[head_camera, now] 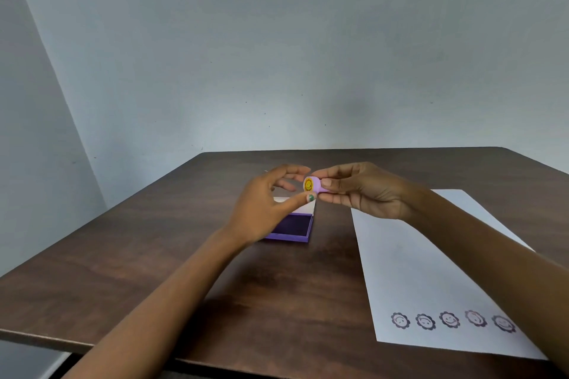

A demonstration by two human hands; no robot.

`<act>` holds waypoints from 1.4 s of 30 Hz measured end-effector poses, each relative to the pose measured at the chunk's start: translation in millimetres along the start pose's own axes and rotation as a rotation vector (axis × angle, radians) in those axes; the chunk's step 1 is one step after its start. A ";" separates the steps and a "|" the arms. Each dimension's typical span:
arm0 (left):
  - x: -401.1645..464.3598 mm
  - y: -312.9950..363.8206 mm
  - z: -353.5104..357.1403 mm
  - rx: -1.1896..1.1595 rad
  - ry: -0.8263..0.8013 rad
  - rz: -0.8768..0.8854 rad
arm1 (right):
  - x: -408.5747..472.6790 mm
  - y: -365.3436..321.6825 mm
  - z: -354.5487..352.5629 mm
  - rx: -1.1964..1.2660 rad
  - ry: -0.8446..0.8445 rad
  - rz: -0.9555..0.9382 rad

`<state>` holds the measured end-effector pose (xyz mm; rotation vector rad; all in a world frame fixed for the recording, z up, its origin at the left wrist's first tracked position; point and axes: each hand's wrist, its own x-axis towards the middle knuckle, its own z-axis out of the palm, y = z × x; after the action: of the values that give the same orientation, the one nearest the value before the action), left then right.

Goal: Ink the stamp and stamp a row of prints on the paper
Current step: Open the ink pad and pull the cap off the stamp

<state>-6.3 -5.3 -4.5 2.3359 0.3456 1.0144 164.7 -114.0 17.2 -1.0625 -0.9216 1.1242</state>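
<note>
R hand pinches stamp above ink pad, L hand spread beside; paper near table front edge

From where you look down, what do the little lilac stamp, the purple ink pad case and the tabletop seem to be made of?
The little lilac round stamp looks like smooth matte plastic, with a glossy yellow smiley sticker on its end. The purple ink pad case seems plastic or card with crisp edges; its dark pad looks like felt. The dark brown table shows wood grain under a slight sheen, probably laminate or veneer.

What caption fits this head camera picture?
Right hand holds the stamp above the ink pad; five prints line the paper.
</note>
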 end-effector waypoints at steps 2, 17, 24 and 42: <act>-0.4 2.9 2.6 -0.018 0.049 0.040 | 0.0 -0.1 0.3 0.024 -0.045 -0.006; -0.6 6.5 0.3 0.079 0.243 0.087 | 1.9 -0.2 6.7 0.000 -0.028 -0.121; 0.5 7.1 -0.6 -0.089 0.293 0.016 | 4.6 0.7 5.1 -0.005 0.022 -0.207; -8.4 5.1 31.8 0.384 -0.114 0.170 | 5.2 0.5 -14.5 -0.138 0.286 -0.253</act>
<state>11.4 -25.6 -24.0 2.7966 0.3238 0.9529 179.5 -111.6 13.3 -1.1480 -0.8847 0.6869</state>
